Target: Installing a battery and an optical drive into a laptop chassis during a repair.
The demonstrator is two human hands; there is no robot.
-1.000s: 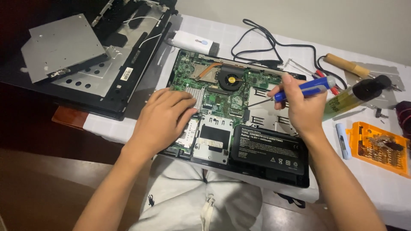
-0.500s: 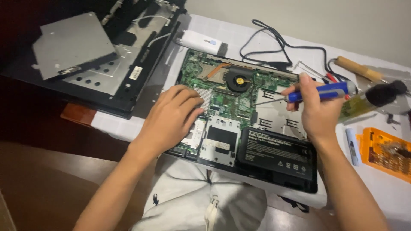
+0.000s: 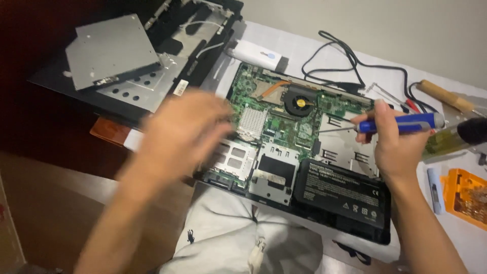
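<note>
An opened laptop (image 3: 284, 127) lies on the white table with its green circuit board, round fan (image 3: 300, 102) and black battery (image 3: 345, 195) exposed. My right hand (image 3: 393, 147) grips a blue-handled screwdriver (image 3: 403, 123), held level with its shaft pointing left over the board. My left hand (image 3: 185, 134) is blurred in motion above the laptop's left edge, fingers spread, holding nothing that I can see.
The removed black bottom cover (image 3: 152, 66) lies at the upper left with a silver optical drive (image 3: 111, 50) on it. A white adapter (image 3: 256, 53) and black cables (image 3: 350, 63) lie behind the laptop. An orange bit case (image 3: 464, 195) and other tools sit right.
My left hand has lifted off the board and swung left, now blurred. My right hand has turned the screwdriver level and shifted right. The camera has moved closer.
</note>
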